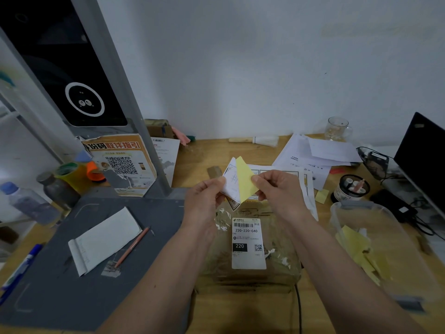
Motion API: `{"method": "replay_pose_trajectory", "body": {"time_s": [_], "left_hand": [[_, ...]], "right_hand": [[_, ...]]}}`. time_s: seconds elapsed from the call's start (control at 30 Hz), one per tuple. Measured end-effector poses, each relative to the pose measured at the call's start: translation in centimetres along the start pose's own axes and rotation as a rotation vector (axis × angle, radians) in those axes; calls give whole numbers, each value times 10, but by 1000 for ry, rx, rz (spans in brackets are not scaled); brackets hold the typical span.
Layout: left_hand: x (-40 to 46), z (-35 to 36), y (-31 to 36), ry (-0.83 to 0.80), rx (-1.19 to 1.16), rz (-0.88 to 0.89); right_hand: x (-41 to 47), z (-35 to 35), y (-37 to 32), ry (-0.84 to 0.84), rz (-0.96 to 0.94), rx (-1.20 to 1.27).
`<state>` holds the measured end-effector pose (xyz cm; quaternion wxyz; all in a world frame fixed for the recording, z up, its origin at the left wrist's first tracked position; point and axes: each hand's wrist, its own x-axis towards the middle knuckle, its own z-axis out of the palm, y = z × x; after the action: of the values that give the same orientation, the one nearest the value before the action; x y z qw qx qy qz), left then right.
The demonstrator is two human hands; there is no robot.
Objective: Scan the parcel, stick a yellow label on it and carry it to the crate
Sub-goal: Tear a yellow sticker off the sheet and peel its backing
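Observation:
A brown cardboard parcel (250,273) lies on the wooden desk in front of me, with a white shipping label (248,244) reading 220-220-C40 on top. Above its far edge both hands hold a small sheet. My left hand (204,201) pinches the white printed layer (230,182). My right hand (279,189) pinches the yellow label (244,182), which is peeled partly apart from the white layer. No crate is in sight.
A clear plastic tub (375,249) with yellow paper scraps stands at the right. A grey scanner base (72,273) with a notepad (103,239) and pencil (132,247) lies at the left, under a tall scanner post (125,104). Papers, a glass mug (337,128), a monitor (423,160) and cables crowd the back right.

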<state>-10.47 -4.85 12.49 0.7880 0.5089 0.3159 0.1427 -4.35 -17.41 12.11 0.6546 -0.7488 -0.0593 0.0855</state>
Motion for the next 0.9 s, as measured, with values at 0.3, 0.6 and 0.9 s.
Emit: {"method": "replay_pose_trajectory", "body": {"time_s": [0.3, 0.6, 0.9], "left_hand": [[3, -2, -2, 15, -47, -11], [6, -2, -2, 30, -76, -22], [5, -2, -1, 50, -94, -36]], "right_hand": [[0, 1, 1, 23, 2, 7], [0, 2, -1, 49, 4, 19], [-1, 1, 0, 69, 15, 63]]}}
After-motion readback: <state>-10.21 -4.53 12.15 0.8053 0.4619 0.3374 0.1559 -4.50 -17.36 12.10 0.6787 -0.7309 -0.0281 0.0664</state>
